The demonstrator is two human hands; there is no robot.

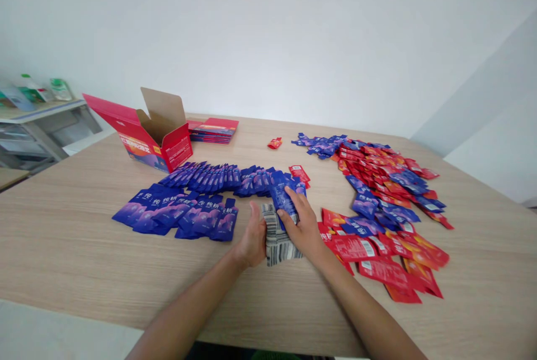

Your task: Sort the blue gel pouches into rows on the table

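Open red carton [157, 144], contents hidden, on the counter [75, 248]. Left hand [253, 239] and right hand [302, 225] together grasp one sachet stack [279, 231] mid-counter; sachets beyond counting.

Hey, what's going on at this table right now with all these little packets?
A person is gathering a stack of blue packets edge-up between both hands: the left hand presses one side and the right hand the other. Rows of fanned blue packets lie to the left, near an open red carton. A loose pile of mixed red and blue packets is spread on the right of the wooden table.
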